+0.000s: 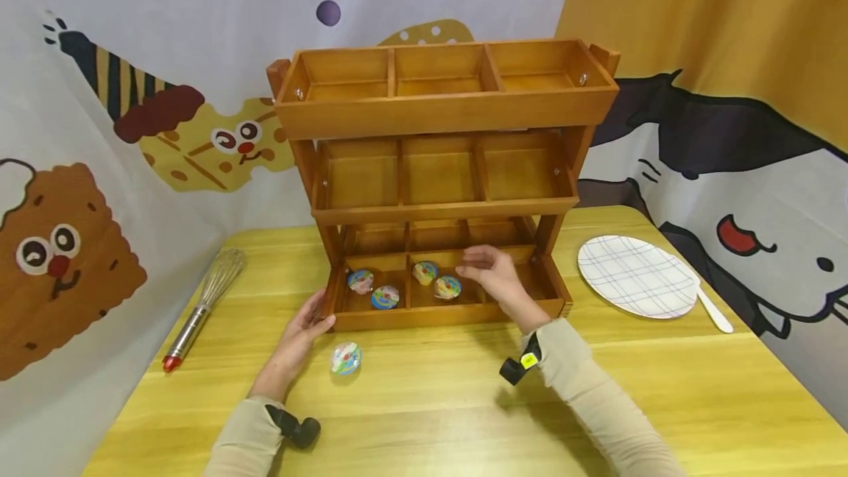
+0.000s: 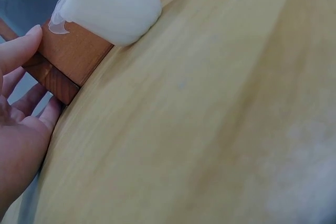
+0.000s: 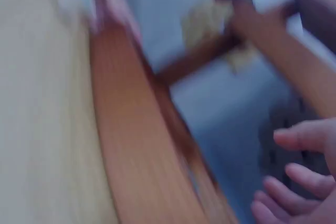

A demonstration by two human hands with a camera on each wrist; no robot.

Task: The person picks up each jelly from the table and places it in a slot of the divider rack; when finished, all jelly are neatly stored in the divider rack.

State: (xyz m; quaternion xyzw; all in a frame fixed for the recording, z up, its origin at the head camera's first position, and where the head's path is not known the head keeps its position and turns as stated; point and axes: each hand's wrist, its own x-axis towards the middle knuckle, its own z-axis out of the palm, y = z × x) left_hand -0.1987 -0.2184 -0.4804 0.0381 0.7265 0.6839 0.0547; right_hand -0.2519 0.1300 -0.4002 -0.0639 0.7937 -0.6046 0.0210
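Observation:
A three-tier wooden shelf (image 1: 444, 115) with divided trays stands on the table. At its lower left corner my left hand (image 1: 301, 337) grips the bottom tray, the thumb on the front board (image 2: 79, 51) and the fingers around the end. Over the bottom tray's middle and right sections hovers my right hand (image 1: 495, 278), fingers loosely bent, nothing between them. Beneath it are two jelly cups (image 1: 447, 287) in the middle section. Two more jelly cups (image 1: 385, 297) lie in the left section. Another jelly cup (image 1: 346, 358) sits on the table beside my left hand.
A whisk (image 1: 205, 308) with a red-tipped handle lies at the left. On the right are a checked plate (image 1: 636, 276) and a white-handled utensil (image 1: 715, 310) at its edge. Patterned cloth (image 1: 218, 13) hangs behind the table.

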